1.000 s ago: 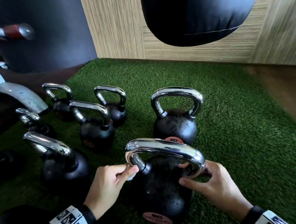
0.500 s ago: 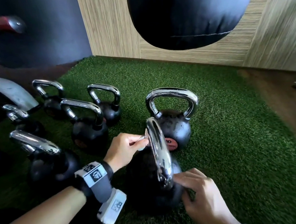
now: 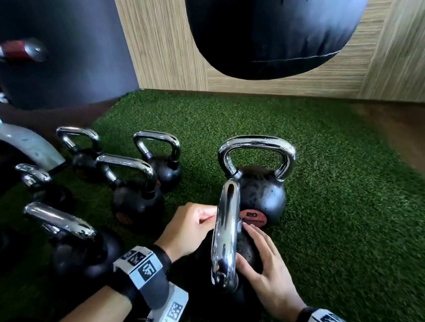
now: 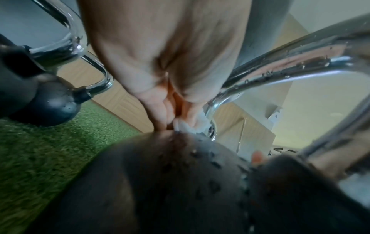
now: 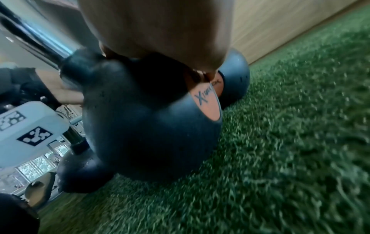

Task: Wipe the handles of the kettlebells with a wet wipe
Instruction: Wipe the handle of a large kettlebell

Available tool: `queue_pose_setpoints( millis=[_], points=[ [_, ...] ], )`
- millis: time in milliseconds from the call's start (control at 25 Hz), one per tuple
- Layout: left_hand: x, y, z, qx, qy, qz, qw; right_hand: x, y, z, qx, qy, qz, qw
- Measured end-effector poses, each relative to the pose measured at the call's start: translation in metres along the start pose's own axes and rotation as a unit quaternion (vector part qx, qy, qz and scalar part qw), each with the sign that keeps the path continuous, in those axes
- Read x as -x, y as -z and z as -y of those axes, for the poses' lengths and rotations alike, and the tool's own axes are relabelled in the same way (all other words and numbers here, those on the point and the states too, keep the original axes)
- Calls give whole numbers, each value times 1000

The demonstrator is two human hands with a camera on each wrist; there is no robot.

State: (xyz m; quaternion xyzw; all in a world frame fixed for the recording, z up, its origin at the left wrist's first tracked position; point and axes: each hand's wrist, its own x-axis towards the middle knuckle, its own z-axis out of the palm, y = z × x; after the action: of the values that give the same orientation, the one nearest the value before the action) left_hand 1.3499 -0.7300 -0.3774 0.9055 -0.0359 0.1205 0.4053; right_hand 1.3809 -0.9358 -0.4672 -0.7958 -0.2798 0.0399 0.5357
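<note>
The nearest kettlebell [image 3: 244, 252] stands on the turf with its chrome handle [image 3: 225, 233] edge-on to me. My left hand [image 3: 210, 217] pinches a white wet wipe [image 4: 188, 126] against the far leg of that handle, just above the black ball. The wipe is hidden behind the handle in the head view. My right hand [image 3: 254, 245] lies with straight fingers on the right side of the ball [image 5: 152, 126]. Directly behind stands a second kettlebell [image 3: 262, 195] with a red "20" label, untouched.
Several more chrome-handled kettlebells [image 3: 137, 202] stand in rows to the left on the green turf [image 3: 341, 199]. A grey machine frame [image 3: 21, 144] sits at far left. A black punching bag [image 3: 270, 23] hangs above, in front of the wooden wall [image 3: 161, 35].
The nearest kettlebell has been turned so its handle faces me edge-on. My left hand followed the handle's leg with the wipe. My right hand slid up to the side of the ball.
</note>
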Motion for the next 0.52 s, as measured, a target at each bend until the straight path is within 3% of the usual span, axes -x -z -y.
queue_pose_setpoints(
  millis=[80,160,240,360,520],
  points=[
    [-9,2,2,0,-26,-47,999,3,-2,0,5,19,-35,999],
    [-11,1,1,84,6,-66,994,4,-4,-6,10,27,-44,999],
    [-11,-4,4,102,11,-89,991,3,-5,-8,10,35,-45,998],
    [-17,-3,1,149,56,-56,986,3,-7,-10,12,44,-48,998],
    [-16,13,-22,346,104,-83,929,4,-5,-13,4,36,-37,999]
  ],
)
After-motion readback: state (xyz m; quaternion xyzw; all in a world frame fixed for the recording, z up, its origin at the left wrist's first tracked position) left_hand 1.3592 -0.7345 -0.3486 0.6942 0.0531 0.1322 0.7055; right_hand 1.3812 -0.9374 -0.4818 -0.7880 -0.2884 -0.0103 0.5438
